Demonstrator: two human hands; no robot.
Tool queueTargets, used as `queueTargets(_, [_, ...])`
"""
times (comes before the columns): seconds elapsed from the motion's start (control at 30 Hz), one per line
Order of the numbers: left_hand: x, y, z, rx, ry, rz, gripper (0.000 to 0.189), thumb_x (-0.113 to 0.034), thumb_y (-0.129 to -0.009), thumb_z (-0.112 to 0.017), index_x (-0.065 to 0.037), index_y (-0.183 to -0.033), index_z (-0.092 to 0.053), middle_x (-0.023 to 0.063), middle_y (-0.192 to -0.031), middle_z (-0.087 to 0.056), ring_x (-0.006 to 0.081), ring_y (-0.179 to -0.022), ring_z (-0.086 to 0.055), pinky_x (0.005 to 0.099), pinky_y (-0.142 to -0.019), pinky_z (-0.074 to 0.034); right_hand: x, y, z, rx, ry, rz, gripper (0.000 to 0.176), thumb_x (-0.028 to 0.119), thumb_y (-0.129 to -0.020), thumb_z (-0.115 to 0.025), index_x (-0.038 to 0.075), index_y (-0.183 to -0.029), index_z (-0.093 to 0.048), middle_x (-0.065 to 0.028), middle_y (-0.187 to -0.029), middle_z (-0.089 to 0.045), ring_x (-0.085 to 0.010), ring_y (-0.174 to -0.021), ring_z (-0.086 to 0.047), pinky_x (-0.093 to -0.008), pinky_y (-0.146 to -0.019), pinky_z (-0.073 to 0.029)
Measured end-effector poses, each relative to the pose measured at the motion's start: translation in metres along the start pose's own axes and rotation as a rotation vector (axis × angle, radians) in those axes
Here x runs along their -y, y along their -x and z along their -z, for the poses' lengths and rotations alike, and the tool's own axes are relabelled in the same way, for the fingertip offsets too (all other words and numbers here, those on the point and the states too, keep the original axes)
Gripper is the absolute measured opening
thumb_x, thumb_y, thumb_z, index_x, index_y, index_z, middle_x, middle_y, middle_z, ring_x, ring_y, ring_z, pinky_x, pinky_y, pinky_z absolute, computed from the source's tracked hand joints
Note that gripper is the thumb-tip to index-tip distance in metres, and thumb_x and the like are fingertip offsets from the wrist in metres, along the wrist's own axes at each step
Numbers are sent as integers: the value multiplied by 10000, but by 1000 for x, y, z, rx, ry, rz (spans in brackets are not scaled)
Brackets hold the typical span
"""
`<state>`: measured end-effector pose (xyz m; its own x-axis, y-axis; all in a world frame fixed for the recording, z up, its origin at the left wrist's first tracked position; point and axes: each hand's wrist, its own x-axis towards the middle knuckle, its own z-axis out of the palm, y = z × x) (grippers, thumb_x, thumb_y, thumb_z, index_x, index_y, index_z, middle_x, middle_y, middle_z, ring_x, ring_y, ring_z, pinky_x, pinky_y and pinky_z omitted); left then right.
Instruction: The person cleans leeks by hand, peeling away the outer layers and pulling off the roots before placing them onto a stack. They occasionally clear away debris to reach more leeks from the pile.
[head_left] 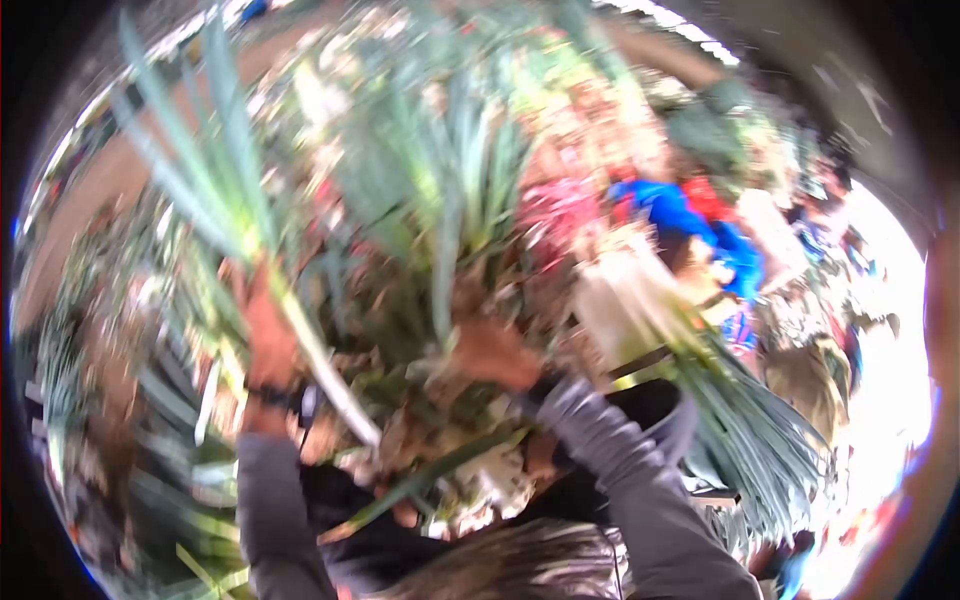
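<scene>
My left hand [268,325] is closed round a leek [245,235]; its green leaves fan out toward the upper left and its white stalk points down to the right. A dark band sits on that wrist. My right hand [490,352] is blurred, at the base of a clump of leeks [450,190] in the middle; its fingers are smeared by motion. Right of that hand lies a thick bundle of leeks [640,300], white ends up and left, leaves trailing to the lower right. A loose green leaf [430,480] crosses above my lap.
More leeks [180,430] lie at the left. Reddish-pink produce or material [560,215], blurred, is beyond the middle. A person in blue and red clothing [690,215] is at the upper right. Leaf scraps [400,390] cover the ground between my hands.
</scene>
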<state>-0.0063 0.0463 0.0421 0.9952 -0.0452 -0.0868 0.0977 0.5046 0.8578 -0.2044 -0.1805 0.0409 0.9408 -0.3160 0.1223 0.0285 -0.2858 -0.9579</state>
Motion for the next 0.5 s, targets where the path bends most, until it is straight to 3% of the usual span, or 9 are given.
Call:
queueTargets(0.03, [14,-11,3,25,-34,-151,512,-401,-1037,-571,-138,-1464,-466,74,-1184,-653,204,-960,-588,362,-852,-478,-17,7,-15,97,93,-52,287,281,-965,-664,55,-1142,-659,-155,-1099,-714,-283,-1011,-696,-435,-908,-553])
queueTargets(0.07, [11,-11,3,71,-99,-75,580,-481,-1040,-521,-137,-1498,-426,85,-1149,-652,177,-926,-595,337,-745,-470,-27,14,-34,208,146,-117,307,306,-970,-657,58,-1149,-659,-164,-1119,-712,-295,-1029,-694,-446,-916,-548])
queueTargets(0.1, [16,-11,3,96,-95,-32,659,-578,-1031,-468,-151,-1527,-398,65,-1175,-635,166,-895,-563,311,-775,-454,-33,15,-53,293,176,-174,327,332,-975,-649,60,-1156,-658,-173,-1138,-711,-307,-1047,-692,-457,-924,-542])
queueTargets(0.13, [21,-8,0,129,4,11,654,-573,-1038,-457,-162,-1543,-390,56,-1182,-619,178,-882,-554,311,-784,-454,-34,12,-72,327,193,-200,347,358,-979,-642,63,-1163,-658,-182,-1158,-709,-319,-1064,-690,-468,-932,-536])
queueTargets(0.17, [27,-4,-6,153,22,27,640,-561,-1046,-446,-170,-1549,-384,63,-1195,-614,188,-894,-553,315,-793,-456,-51,4,-99,162,295,57,378,354,-951,-667,54,-1179,-635,-209,-1051,-715,-345,-934,-716,-451,-808,-566])
queueTargets(0.2, [30,-2,-9,163,36,46,627,-550,-1054,-436,-178,-1555,-379,69,-1209,-609,197,-906,-553,319,-803,-458,-33,-1,-105,149,193,49,478,314,-890,-758,29,-1248,-621,-221,-1090,-707,-336,-977,-712,-410,-817,-566])
queueTargets(0.37, [34,4,-16,262,124,18,557,-345,-997,-653,-183,-1493,-456,71,-1204,-636,190,-1021,-604,347,-852,-483,-41,-17,-119,-30,55,50,292,190,-822,-777,12,-1040,-697,-187,-939,-720,-337,-881,-716,-420,-782,-556])
queueTargets(0.4, [37,-8,-3,382,164,85,477,-353,-962,-710,-127,-1360,-576,58,-1136,-665,166,-1002,-616,340,-846,-496,-44,-19,-115,-13,57,81,293,182,-814,-781,5,-1032,-699,-184,-926,-723,-324,-867,-719,-408,-779,-552])
queueTargets(0.5, [27,0,-5,403,192,190,371,-353,-936,-753,-73,-1162,-662,35,-1061,-681,126,-878,-622,274,-779,-515,-35,-22,-94,142,-87,-15,297,211,-814,-808,-1,-996,-709,-118,-831,-716,-209,-771,-690,-358,-700,-543])
